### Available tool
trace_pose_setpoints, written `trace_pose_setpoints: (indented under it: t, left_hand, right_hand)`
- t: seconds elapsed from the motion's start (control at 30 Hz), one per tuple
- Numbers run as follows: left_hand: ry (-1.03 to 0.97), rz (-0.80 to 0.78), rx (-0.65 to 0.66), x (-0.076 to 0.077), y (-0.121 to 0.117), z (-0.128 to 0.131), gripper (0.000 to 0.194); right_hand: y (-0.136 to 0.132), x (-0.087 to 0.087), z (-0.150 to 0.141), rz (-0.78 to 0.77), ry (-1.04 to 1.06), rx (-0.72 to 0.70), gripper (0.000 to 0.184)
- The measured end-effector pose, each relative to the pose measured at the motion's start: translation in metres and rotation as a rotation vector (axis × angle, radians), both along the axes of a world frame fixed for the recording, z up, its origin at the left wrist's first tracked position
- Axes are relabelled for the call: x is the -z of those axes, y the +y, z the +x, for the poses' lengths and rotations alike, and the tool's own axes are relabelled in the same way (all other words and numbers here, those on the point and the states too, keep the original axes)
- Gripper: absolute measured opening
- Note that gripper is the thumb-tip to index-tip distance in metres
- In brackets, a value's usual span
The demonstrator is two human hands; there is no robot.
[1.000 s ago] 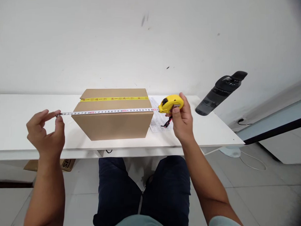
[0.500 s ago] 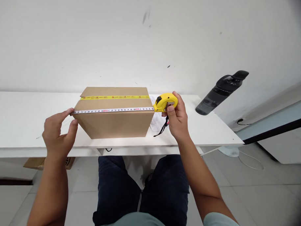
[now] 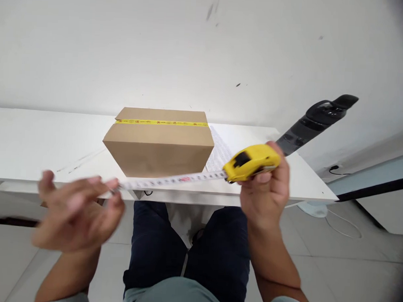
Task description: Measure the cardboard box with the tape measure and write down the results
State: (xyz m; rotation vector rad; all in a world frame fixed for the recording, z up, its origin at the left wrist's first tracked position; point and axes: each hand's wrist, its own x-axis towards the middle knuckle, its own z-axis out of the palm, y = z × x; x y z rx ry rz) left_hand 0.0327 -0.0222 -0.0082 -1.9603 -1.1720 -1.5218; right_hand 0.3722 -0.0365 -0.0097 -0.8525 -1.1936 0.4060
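Note:
My right hand (image 3: 266, 193) is wrapped round a yellow tape measure (image 3: 252, 161), held up over the front edge of the table. Its white blade (image 3: 174, 180) stretches leftward in the air, in front of the box. At the blade's metal end, the thumb and forefinger of my left hand (image 3: 80, 208) pinch it; that hand is smeared by motion, its other fingers spread. Behind the blade stands a closed cardboard box (image 3: 158, 156) with yellow printed sealing tape (image 3: 161, 122) along its top. Neither hand touches the box.
A dark bottle (image 3: 304, 126) stands at the right end of the white table (image 3: 39, 149), partly behind my right hand. A printed paper sheet (image 3: 219, 147) lies beside the box. The wall (image 3: 126, 47) rises directly behind the table.
The tape measure and its blade have come off the box's top front edge, toward me and down. The visible blade looks shorter. Both hands moved nearer my body; the box stayed on the table.

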Motion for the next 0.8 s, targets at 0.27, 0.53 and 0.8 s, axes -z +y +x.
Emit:
trace_pose_setpoints:
  t: [0.27,0.53,0.8]
  left_hand:
    - [0.019,-0.022,0.411,0.023,-0.029,0.11,0.034]
    - [-0.173,-0.133,0.009,0.076,-0.02,0.082,0.068]
    - [-0.438,-0.761,-0.396,0.097,0.03,0.056,0.081]
  right_hand:
    - [-0.028,0.022,-0.042,-0.129,-0.068,-0.41,0.047]
    - [0.028,-0.001,0.0,-0.002,-0.074,-0.247,0.066]
    - [0.164,-0.034,0.001,0.041,0.006,-0.214,0.058]
